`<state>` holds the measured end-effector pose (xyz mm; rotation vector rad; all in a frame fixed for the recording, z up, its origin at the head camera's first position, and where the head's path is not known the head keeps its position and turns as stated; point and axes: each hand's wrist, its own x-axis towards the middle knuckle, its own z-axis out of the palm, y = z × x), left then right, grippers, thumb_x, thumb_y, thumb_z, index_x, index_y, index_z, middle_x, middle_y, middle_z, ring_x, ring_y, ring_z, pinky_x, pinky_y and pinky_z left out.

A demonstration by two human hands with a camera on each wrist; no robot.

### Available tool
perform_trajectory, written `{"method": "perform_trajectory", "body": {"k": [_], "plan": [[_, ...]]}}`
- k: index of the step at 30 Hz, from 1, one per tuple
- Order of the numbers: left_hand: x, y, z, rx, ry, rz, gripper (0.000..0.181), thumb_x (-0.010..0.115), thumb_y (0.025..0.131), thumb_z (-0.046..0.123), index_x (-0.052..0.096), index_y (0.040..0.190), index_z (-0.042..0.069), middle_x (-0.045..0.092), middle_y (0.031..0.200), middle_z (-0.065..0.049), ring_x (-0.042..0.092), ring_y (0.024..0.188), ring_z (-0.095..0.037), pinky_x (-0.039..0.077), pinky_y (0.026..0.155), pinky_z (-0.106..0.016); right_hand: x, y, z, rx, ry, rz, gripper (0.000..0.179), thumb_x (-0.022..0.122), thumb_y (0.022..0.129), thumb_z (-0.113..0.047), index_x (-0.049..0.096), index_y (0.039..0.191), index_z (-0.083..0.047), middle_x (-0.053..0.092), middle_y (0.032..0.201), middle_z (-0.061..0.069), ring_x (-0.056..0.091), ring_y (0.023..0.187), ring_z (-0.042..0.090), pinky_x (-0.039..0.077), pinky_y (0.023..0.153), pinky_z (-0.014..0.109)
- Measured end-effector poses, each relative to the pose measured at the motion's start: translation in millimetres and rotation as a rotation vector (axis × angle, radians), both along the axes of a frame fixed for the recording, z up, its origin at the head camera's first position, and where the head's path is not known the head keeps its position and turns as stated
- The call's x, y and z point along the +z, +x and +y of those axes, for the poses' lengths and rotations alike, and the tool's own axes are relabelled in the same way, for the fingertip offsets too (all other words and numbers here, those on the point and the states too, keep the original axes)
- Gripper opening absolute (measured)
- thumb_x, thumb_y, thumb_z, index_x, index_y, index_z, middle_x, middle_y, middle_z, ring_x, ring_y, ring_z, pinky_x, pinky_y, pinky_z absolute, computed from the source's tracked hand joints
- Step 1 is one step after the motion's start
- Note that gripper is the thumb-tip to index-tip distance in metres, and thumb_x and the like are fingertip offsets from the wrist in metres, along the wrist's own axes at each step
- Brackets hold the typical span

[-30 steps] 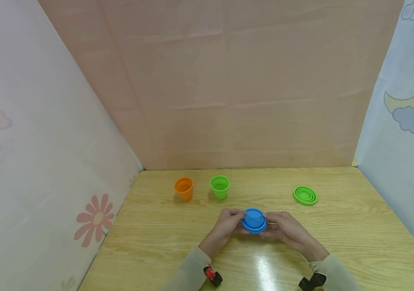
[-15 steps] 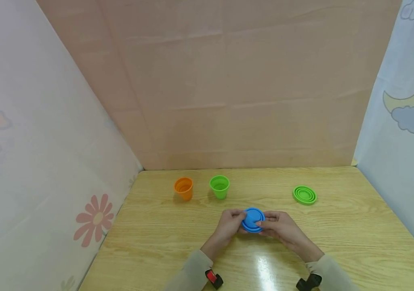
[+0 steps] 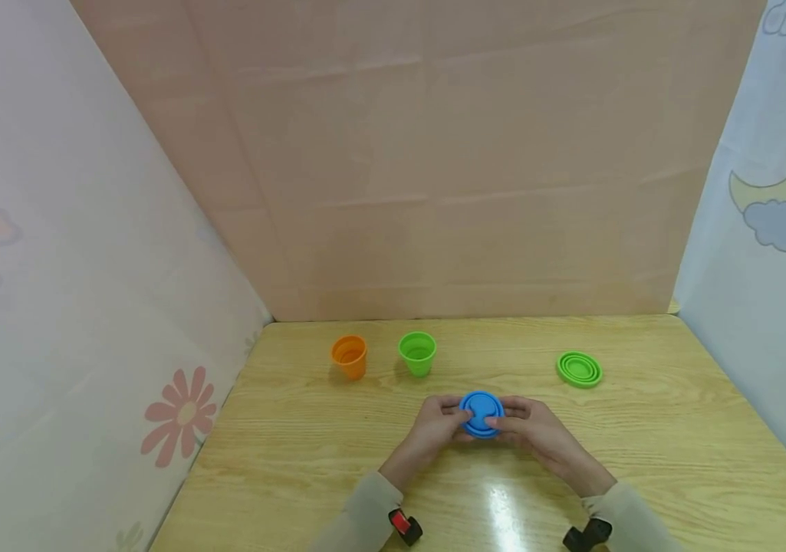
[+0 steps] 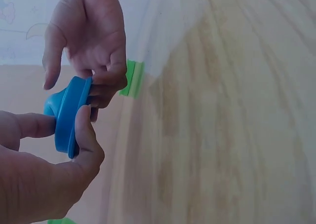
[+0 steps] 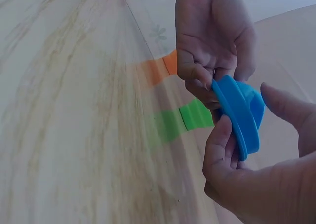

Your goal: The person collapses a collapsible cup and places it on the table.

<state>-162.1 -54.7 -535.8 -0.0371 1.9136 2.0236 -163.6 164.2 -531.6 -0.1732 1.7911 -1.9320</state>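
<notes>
A blue collapsible cup [image 3: 481,404] is held between both hands above the table, its rings largely folded together and its base turned toward the head view. My left hand [image 3: 432,426] grips the cup's left edge, thumb on the base and fingers behind the rim. From the other side my right hand [image 3: 540,434] pinches it the same way, thumb also over the middle. Seen edge-on in the left wrist view, the cup [image 4: 72,116] still has a rounded bulge at its centre. In the right wrist view, the cup's bulge [image 5: 253,103] looks dented and uneven.
Farther back on the wooden table [image 3: 282,460] stand an orange cup [image 3: 350,357] and a green cup [image 3: 418,353], both upright and extended. A second green cup [image 3: 579,369], folded flat, lies at the right. Fabric-covered walls enclose the left, back and right.
The raised middle of the blue cup has been pushed lower. First the right thumb, then the left thumb, moved from the rim onto the base. The other cups have stayed in place.
</notes>
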Motion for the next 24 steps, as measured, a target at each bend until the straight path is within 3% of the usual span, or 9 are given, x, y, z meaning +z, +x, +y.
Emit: {"method": "perform_trajectory", "body": {"k": [6,13,20,24], "plan": [[-1.8,4.3,10.4,0.053,-0.072,0.077,0.034,0.067,0.101,0.004,0.064,0.131,-0.011,0.076,0.104,-0.015,0.079,0.090,-0.020,0.068,0.077,-0.032,0.7,3.6,-8.9,-0.103,0.112,0.024,0.076,0.079,0.095,-0.016,0.039,0.150,0.017,0.060,0.140,0.030,0.070,0.111,0.017,0.063,0.091,0.027],[2.9,8.5,16.3,0.089,-0.113,0.118,0.037,0.067,0.100,0.004,0.063,0.133,-0.012,0.074,0.102,-0.013,0.079,0.089,-0.019,0.068,0.074,-0.029,3.7,3.7,-18.7,-0.236,0.289,0.076,0.071,0.083,0.088,-0.014,0.051,0.144,0.016,0.066,0.134,0.031,0.071,0.112,0.023,0.063,0.082,0.024],[3.5,10.6,14.1,0.078,-0.085,0.082,0.037,0.066,0.099,0.003,0.064,0.133,-0.010,0.072,0.105,-0.013,0.078,0.089,-0.018,0.068,0.078,-0.032,1.6,3.4,-18.6,-0.236,0.299,0.099,0.066,0.081,0.087,-0.009,0.054,0.141,0.016,0.067,0.132,0.030,0.070,0.110,0.022,0.064,0.081,0.025],[2.1,9.8,10.3,0.049,-0.064,0.053,0.040,0.070,0.102,0.014,0.065,0.134,-0.008,0.073,0.105,-0.011,0.077,0.090,-0.016,0.068,0.079,-0.033,-2.0,3.9,-13.9,-0.204,0.285,0.096,0.066,0.085,0.087,-0.014,0.056,0.140,0.014,0.069,0.132,0.027,0.071,0.110,0.022,0.063,0.083,0.024]]}}
